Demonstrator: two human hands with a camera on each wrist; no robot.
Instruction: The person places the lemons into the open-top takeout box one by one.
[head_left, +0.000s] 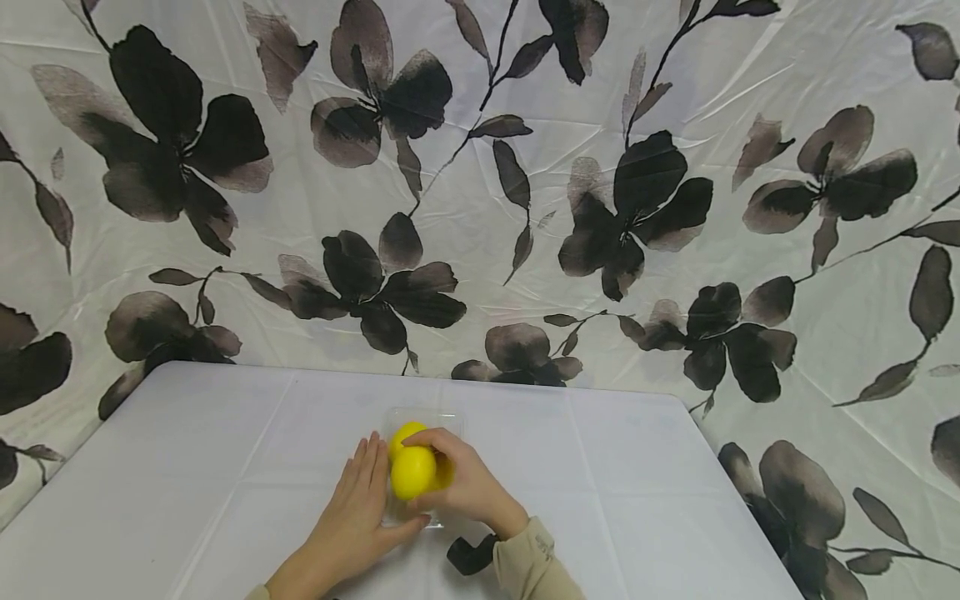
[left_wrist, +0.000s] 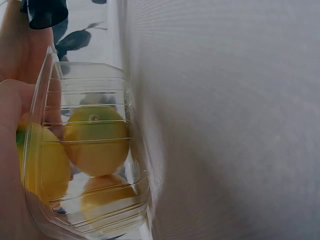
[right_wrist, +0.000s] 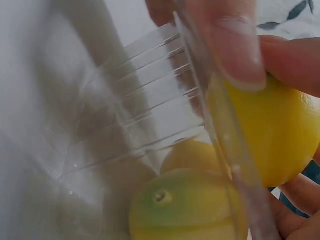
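A clear plastic container (head_left: 431, 412) stands on the table with yellow lemons in it. My right hand (head_left: 468, 482) grips one lemon (head_left: 412, 473) between thumb and fingers at the container's rim. Through the ribbed wall in the left wrist view, two other lemons show inside, a nearer lemon (left_wrist: 96, 142) and a lower lemon (left_wrist: 107, 197). In the right wrist view the gripped lemon (right_wrist: 272, 135) is outside or above the wall edge, partly covered by fingers. My left hand (head_left: 356, 508) lies along the container's left side, fingers straight, thumb by its near edge.
A white cloth covers the table (head_left: 637, 492). Behind it hangs a white curtain (head_left: 510, 250) with dark flowers. A black device (head_left: 471, 555) sits at the right wrist, close to the near side of the container.
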